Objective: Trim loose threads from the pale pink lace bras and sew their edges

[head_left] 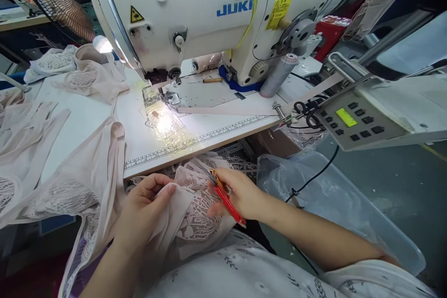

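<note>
A pale pink lace garment (199,216) lies over my lap, below the front edge of the sewing table. My left hand (145,209) pinches its plain fabric edge between thumb and fingers. Red-handled scissors (228,202) are in my right hand (240,193), their blades pointing up and left over the lace. The fingers of that hand are partly hidden behind the handles. Whether the blades touch the fabric cannot be made out.
A white sewing machine (195,23) stands on the table (216,135), with a pink strip running to a metal guide at right. More garments (80,172) hang at left. A control panel (359,118) and a clear plastic bin (352,209) are at right.
</note>
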### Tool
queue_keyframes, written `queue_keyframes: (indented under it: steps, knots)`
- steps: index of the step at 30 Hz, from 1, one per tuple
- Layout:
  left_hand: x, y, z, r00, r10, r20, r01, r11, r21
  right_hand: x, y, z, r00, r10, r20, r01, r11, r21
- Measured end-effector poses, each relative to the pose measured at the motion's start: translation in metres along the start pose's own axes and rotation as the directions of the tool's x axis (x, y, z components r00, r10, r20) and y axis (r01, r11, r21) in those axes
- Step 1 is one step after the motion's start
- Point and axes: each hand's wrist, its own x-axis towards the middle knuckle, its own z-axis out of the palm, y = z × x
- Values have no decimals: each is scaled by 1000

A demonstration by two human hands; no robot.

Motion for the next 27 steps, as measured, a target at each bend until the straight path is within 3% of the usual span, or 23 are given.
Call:
queue_keyframes:
  steps: [4, 10, 13, 18, 23, 27]
  knots:
    - [-2, 0, 2, 997, 24, -72, -27, 999, -44, 8, -19, 13, 988, -41, -149, 71, 977, 201]
    - [-5, -7, -5, 995, 95, 1, -95, 993, -70, 18, -33, 30, 993, -10, -122, 34, 981, 194]
    - [-7, -11, -9, 991, 129, -25, -130, 989, -64, 21, -34, 34, 988, -36, -150, 53, 993, 110]
    - [-10, -11, -12, 984, 165, -60, -167, 985, -35, 26, -35, 37, 966, -190, -177, 190, 982, -17]
    - [-11, -14, -10, 979, 180, -92, -193, 968, -158, 26, -39, 43, 985, -119, -121, 120, 993, -6]
    - [-6, -18, -5, 986, 113, -120, -136, 970, -200, 28, -44, 49, 978, -195, -71, 169, 947, -274]
